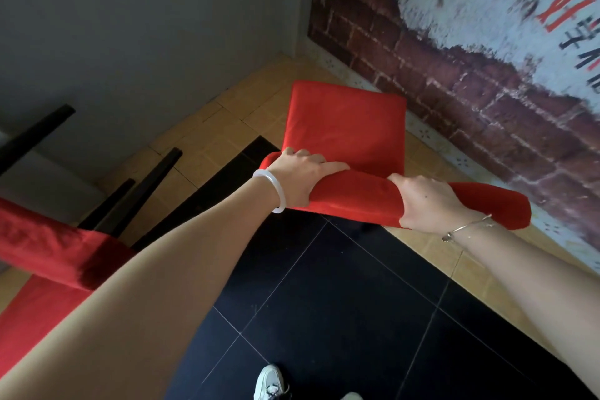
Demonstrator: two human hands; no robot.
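Head view looks down on a red chair (347,127) standing near the corner of the room, its seat pointing toward the brick-patterned wall (454,91) and its padded backrest (357,196) nearest the person. The left hand (298,178) is wrapped over the left end of the backrest top, fingers curled across the cloth. The right hand (428,201) clasps the same top edge further right, thumb side toward the seat, so both hands hold the chair.

A white bangle (269,190) sits on the left wrist and a thin metal bracelet (467,227) on the right. Just left of the held chair, a second red chair (48,243) lies close by, its black legs (146,185) slanting up against the grey wall (130,26); the left forearm crosses in front of it.

Under the chair the floor changes from black tiles (324,302) to tan tiles (227,127) along the walls. A white shoe (269,383) shows at the bottom edge on the black tiles.
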